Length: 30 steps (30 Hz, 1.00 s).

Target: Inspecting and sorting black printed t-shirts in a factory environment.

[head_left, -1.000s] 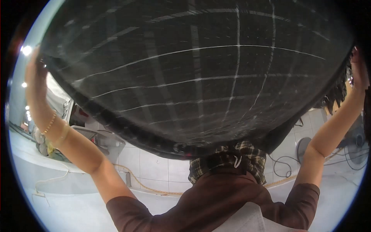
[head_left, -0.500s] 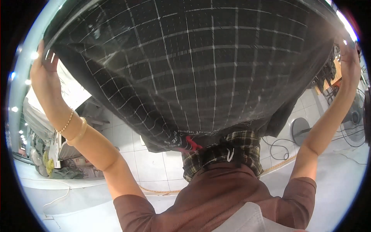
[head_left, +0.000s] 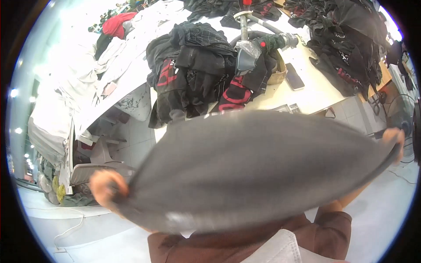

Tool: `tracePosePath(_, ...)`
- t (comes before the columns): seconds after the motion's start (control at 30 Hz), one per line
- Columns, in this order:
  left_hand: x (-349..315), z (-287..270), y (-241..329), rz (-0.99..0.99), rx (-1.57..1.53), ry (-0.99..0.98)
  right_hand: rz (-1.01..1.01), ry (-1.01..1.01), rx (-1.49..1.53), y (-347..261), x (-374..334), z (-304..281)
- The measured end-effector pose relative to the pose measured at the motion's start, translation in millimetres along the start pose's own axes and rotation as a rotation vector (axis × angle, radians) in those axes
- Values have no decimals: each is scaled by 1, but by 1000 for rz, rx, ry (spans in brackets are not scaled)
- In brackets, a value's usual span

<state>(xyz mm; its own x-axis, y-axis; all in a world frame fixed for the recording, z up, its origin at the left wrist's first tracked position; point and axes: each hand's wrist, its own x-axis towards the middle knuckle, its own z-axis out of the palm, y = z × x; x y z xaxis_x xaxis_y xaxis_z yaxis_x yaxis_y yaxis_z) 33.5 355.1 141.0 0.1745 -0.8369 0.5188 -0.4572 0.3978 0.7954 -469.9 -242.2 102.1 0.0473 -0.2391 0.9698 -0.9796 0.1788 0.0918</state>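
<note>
A dark piece of cloth [head_left: 258, 166], probably a garment, is stretched across in front of my chest and smeared by motion. At its left end my left hand [head_left: 107, 186] is closed on a bunched corner. On the far right, my right hand [head_left: 394, 139] grips the opposite corner, set higher than the left. Between the two hands the cloth bellies out and hides most of my forearms and lap. Its grid pattern cannot be made out in the blur.
Ahead stands a table [head_left: 315, 98] bearing a heap of black clothes [head_left: 193, 65] with red lettering, a phone [head_left: 294, 77] and a metal stand [head_left: 244, 30]. More black garments [head_left: 346, 48] lie at the right. White cloth [head_left: 74, 83] covers a surface at the left.
Both hands have come down with the cloth, the left moving inward too. The cloth was spread high, showing a white grid; now it is lowered and blurred, and the table shows behind it.
</note>
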Motion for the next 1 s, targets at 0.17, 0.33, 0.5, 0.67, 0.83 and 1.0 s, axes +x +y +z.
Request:
tracePosePath(0.17,-39,45,-28,-954,25,37,631,-1424,2399,72,-77,-34)
tracePosePath(0.33,-9,54,-134,-1009,514,221,350,-1810,1509,-65,-103,-38)
tracePosePath(0.5,38,132,-238,-827,454,157,174,-1957,1248,-158,-196,-23)
tracePosePath(0.67,51,170,-239,-768,721,43,37,-2030,1333,-170,-212,-42)
tracePosePath(0.83,73,144,-186,-429,783,543,156,-1414,1764,-148,-138,-46)
tracePosePath(1.0,73,126,-214,-319,931,676,107,-1220,1739,-173,-132,-41)
